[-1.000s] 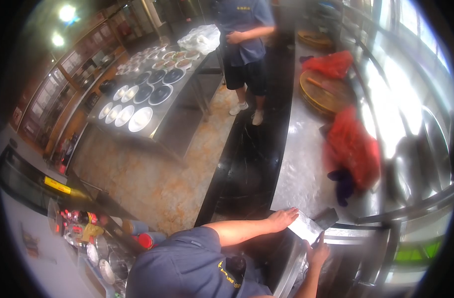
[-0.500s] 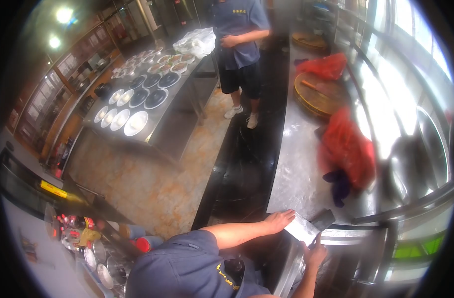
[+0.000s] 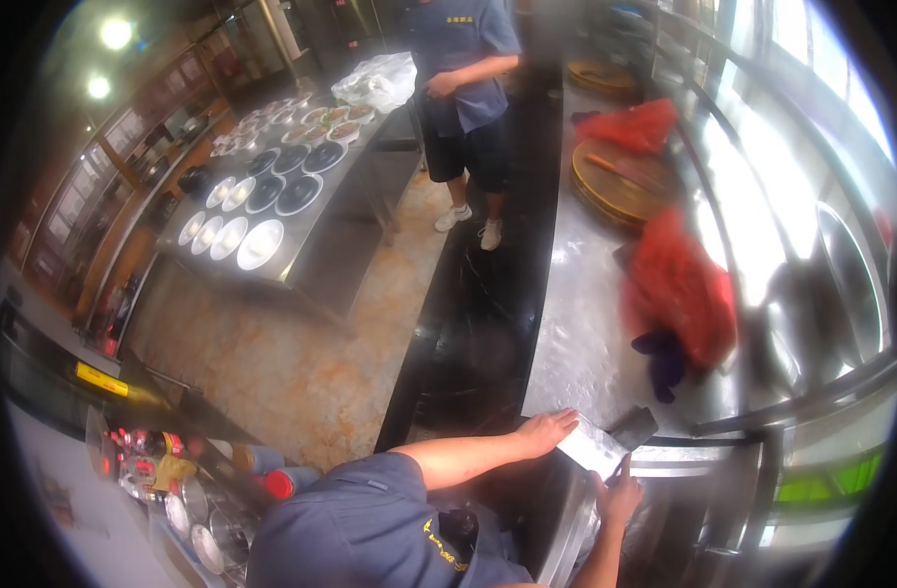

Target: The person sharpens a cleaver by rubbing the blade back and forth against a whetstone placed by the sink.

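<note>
A broad, shiny cleaver blade (image 3: 593, 449) lies tilted across a dark rectangular block (image 3: 633, 429), which looks like a whetstone, at the near end of the steel counter. My left hand (image 3: 548, 431) rests on the blade's far left end with its fingers stretched out flat. At the near right corner of the blade, my right hand (image 3: 617, 495) is closed round the handle, one finger pointing along it. The handle is mostly hidden by that hand. Part of the block is covered by the blade.
Red plastic bags (image 3: 686, 294), a dark purple cloth (image 3: 661, 365) and a round chopping board (image 3: 620, 186) lie along the steel counter (image 3: 581, 323). A co-worker (image 3: 465, 108) stands ahead in the aisle. Left is a steel table (image 3: 306, 250) with several plates; bottles (image 3: 154, 441) stand lower left.
The view has shifted slightly, so most things sit a little further left. Both hands and the cleaver keep nearly the same place over the block.
</note>
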The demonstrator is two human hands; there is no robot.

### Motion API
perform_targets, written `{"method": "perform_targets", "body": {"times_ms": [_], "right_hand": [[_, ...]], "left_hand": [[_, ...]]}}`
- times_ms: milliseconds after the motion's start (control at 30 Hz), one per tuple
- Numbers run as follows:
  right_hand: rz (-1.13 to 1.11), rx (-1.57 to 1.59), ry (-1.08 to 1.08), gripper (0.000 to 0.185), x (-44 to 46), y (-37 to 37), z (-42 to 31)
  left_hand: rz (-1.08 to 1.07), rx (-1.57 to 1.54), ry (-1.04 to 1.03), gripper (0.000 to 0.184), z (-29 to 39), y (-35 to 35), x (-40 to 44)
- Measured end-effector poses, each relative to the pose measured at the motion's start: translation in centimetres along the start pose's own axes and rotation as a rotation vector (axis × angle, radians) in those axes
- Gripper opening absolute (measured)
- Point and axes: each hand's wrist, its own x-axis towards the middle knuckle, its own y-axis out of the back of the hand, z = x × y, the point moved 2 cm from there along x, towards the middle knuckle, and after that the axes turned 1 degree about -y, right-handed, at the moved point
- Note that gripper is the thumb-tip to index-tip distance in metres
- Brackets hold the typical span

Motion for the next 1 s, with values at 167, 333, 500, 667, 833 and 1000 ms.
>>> {"method": "perform_targets", "body": {"times_ms": [167, 333, 500, 667, 833, 1000], "right_hand": [[-0.019, -0.031, -0.012, 0.105, 0.1, 0.8, -0.8], [-0.008, -0.006, -0.014, 0.105, 0.0, 0.1, -0.3], [0.017, 0.008, -0.003, 0.105, 0.0, 0.3, -0.6], [0.062, -0.035, 0.022, 0.104, -0.2, 0.1, -0.4], [0.013, 0.003, 0.008, 0.103, 0.1, 1.1, -1.2], [0.048, 0.022, 0.009, 0.103, 0.1, 0.2, -0.9]], "left_hand": [[-0.039, -0.002, 0.006, 0.050, -0.2, -0.1, 0.0], [-0.018, -0.023, -0.001, 0.049, -0.3, 0.0, 0.0], [-0.027, -0.008, -0.006, 0.049, -0.2, -0.1, 0.0], [-0.022, -0.001, -0.004, 0.048, -0.2, -0.5, -0.1], [0.001, 0.008, 0.014, 0.048, 0.2, -0.2, -0.1], [0.060, -0.022, 0.019, 0.045, -0.2, -0.8, -0.2]]}}
